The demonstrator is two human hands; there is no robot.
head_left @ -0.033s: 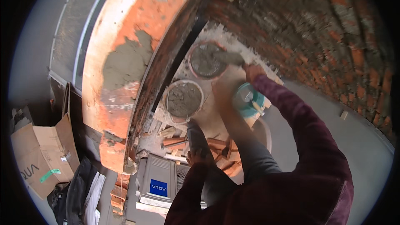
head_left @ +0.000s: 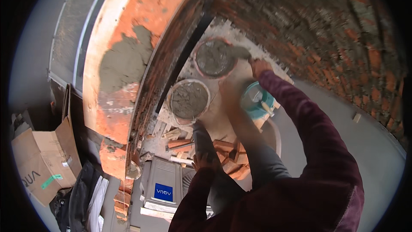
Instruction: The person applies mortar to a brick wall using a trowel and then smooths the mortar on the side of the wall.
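Note:
My right hand is closed around the handle of a trowel, whose mortar-coated blade reaches over the rim into the far bucket of wet grey mortar. Nearer and to the left stands a second mortar bucket, filled almost to its rim. My left hand rests on my left leg with its fingers spread, holding nothing. Just below my right forearm is a teal bucket, with a light-handled tool leaning at its side. My right leg partly hides that bucket's left side.
Loose bricks lie around my legs. A grey fan unit sits below the left bucket. A brick wall rises on the right. On the left, a low wall bears a patch of mortar; an opened cardboard box lies beyond.
The trowel blade shows a little less, lying slightly further into the mortar of the far bucket. The whole view has shifted slightly. My left hand stays on my leg.

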